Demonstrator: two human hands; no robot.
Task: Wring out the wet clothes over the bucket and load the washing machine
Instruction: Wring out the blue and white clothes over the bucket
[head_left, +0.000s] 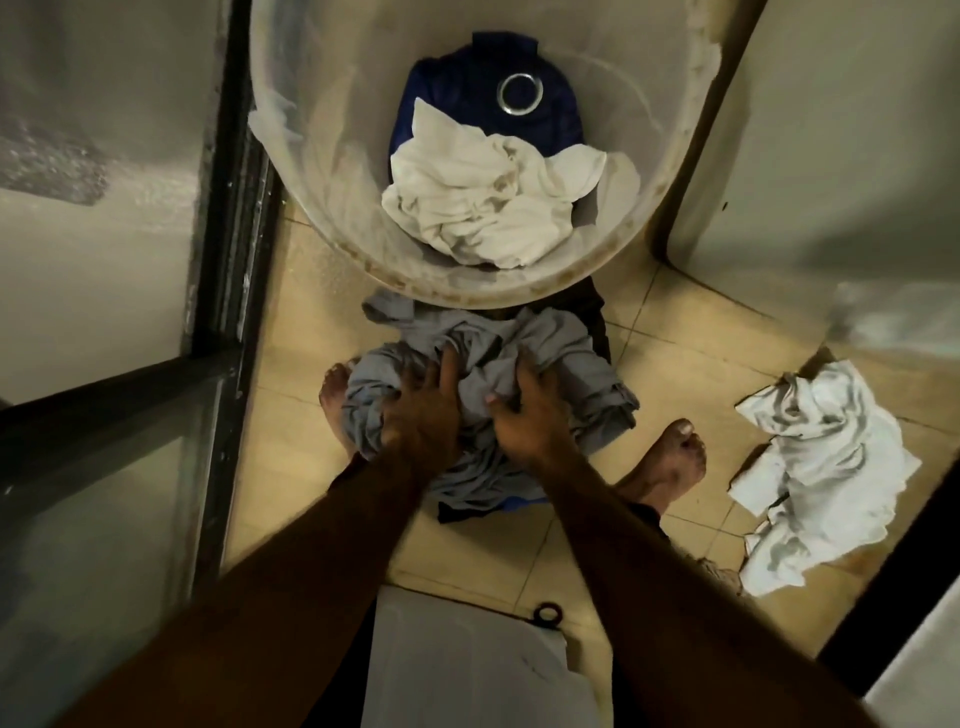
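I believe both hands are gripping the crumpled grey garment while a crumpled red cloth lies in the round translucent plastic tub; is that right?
Not quite: the head view shows the crumpled cloth in the round translucent plastic tub is white, not red. The left hand and right hand do grip the crumpled grey garment.

One bucket (311, 156) is holding one blue garment (457, 88) and one white cloth (483, 208); one grey garment (571, 374) and a second white cloth (821, 467) are showing nearer.
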